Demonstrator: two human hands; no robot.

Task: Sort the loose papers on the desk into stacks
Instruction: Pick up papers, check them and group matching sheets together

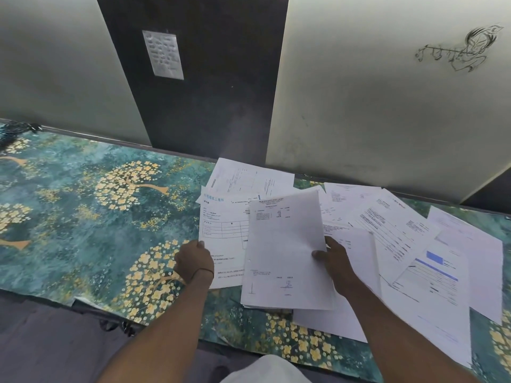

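Observation:
Loose white printed papers lie spread over the right half of the desk. My right hand [333, 261] grips the right edge of a thin stack of sheets [284, 252], thumb on top, held tilted above the others. My left hand [193, 259] pinches the left edge of a sheet with a table and blue heading [224, 230], which lies partly under the held stack. More sheets fan out to the right, among them one with a blue bar [434, 272] and a densely printed one [392, 225]. Two sheets [243, 176] lie at the back near the wall.
The desk carries a teal cloth with yellow flower trees [96, 211]; its left half holds no papers. A wall with a dark panel [193, 78] and a taped note [163, 53] rises right behind the desk. The cloth's front edge [83, 299] hangs near me.

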